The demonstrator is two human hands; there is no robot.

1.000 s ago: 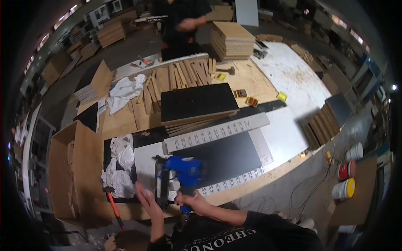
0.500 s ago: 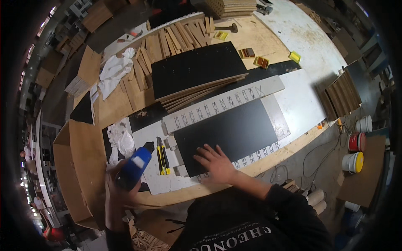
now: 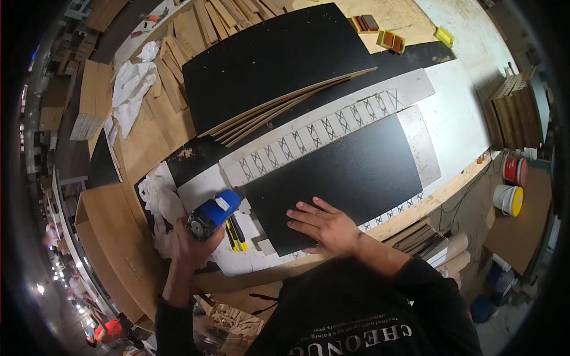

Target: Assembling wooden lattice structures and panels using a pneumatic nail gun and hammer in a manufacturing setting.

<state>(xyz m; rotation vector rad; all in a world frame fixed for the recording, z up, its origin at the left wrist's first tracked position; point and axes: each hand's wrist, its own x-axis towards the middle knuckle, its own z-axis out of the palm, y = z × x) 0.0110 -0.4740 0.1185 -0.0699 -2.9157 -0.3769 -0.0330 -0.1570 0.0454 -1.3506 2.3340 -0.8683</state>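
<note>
Blue tool (image 3: 212,212) in curled left hand (image 3: 193,248), spread right hand (image 3: 332,228) on panel (image 3: 350,172)

We find white printed lettering (image 3: 374,339) on the person's black cloth top (image 3: 356,291): one line of large capitals slanting up to the right, with two lines of much smaller print just above it, too fine for us to make out surely. Along the long, flat, pale grey strip (image 3: 328,132) beyond the black rectangular panel (image 3: 338,175), we see a row of dark line-drawn crosses, most closed in by side lines. Similar crosses mark the narrow white strip (image 3: 392,215) at the panel's near edge. A small white label (image 3: 223,203) sits on the blue-and-black handheld power tool (image 3: 210,215); we cannot read it.
</note>
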